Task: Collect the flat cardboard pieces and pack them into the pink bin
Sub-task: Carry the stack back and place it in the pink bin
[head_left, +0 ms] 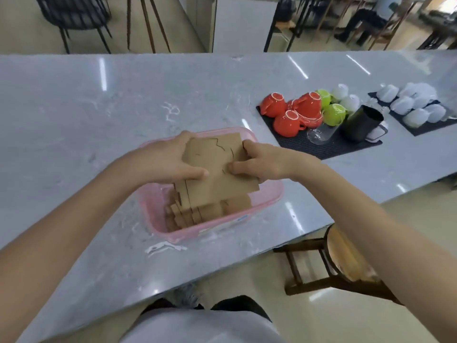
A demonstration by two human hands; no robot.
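Observation:
A pink plastic bin [215,225] stands on the grey marble counter in front of me. Both hands hold a stack of flat brown cardboard pieces [215,167] tilted over the bin's opening. My left hand [170,159] grips the stack's left edge, thumb on top. On the right edge, my right hand [262,162] pinches it, also with the thumb on top. More cardboard pieces [197,211] stand on edge inside the bin, below the held stack.
To the right, a black mat [329,147] carries upturned red and green cups, a glass and a black jug [362,122]. White cups sit on a second mat [420,129] further right. A wooden stool [346,263] stands beyond the counter's near right edge.

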